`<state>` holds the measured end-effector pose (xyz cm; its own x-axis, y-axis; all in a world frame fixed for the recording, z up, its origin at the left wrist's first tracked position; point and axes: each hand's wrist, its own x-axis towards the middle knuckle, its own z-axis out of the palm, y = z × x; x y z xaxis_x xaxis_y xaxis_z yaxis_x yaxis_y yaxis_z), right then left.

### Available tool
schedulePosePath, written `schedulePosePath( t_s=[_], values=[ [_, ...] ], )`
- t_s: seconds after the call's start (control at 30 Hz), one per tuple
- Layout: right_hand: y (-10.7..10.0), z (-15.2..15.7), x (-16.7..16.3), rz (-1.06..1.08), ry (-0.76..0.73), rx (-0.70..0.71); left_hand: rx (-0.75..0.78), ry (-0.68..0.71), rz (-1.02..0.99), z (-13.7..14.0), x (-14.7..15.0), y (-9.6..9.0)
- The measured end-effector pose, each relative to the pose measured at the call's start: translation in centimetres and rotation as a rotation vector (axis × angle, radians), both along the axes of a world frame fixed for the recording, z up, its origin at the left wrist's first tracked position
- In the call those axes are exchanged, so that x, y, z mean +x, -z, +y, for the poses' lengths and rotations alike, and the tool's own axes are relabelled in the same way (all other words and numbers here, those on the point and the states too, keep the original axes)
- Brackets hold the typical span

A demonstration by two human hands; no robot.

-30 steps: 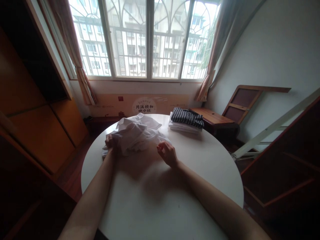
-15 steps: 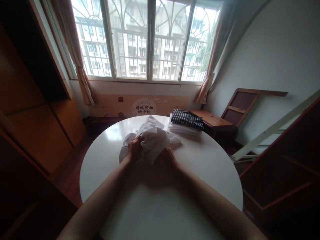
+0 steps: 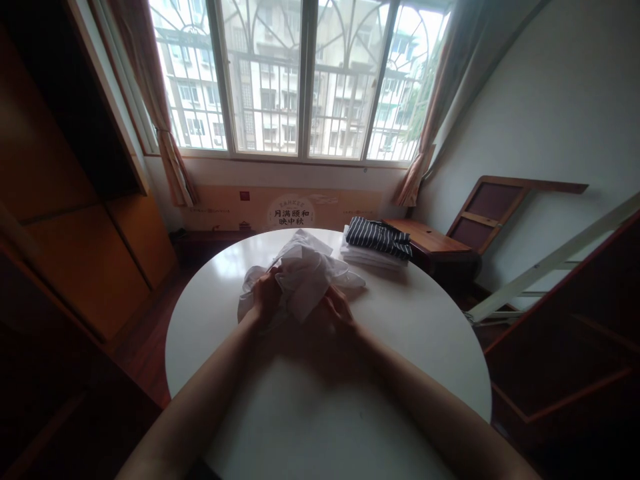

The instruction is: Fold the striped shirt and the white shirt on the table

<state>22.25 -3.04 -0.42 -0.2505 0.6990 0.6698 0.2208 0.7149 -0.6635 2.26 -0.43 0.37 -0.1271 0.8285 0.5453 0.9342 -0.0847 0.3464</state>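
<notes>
A crumpled white shirt (image 3: 305,270) lies bunched in a heap on the round white table (image 3: 320,413), with loose folds spreading to both sides. My left hand (image 3: 267,293) is closed on the cloth at the heap's left side, its fingertips partly hidden in the folds. At the lower right of the heap my right hand (image 3: 340,308) has its fingers curled against the cloth and partly under it; the fingertips are hidden. Both forearms reach in from the bottom of the view.
Right of the heap, a black-and-white striped garment (image 3: 379,237) rests folded on a stack of folded white clothes (image 3: 375,257). Behind the table's right edge are a wooden bench (image 3: 425,237) and a pale ladder-like frame (image 3: 530,267). Orange-brown cabinets (image 3: 85,267) stand on the left.
My right hand has shifted slightly, so more of its fingers show beside the cloth. The shirt's folds have changed a little. The whole view has moved slightly.
</notes>
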Motion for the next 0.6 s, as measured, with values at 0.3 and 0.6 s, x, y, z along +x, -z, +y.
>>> schedulePosePath(
  t_s=[0.3, 0.6],
  values=[
    [0.6, -0.3, -0.3, -0.052, 0.007, 0.126, 0.002, 0.112, -0.032, -0.5, 0.6, -0.3],
    [1.8, -0.4, -1.8, -0.145, 0.18, 0.091, -0.009, 0.099, 0.0, -0.2, 0.5, -0.2]
  ],
)
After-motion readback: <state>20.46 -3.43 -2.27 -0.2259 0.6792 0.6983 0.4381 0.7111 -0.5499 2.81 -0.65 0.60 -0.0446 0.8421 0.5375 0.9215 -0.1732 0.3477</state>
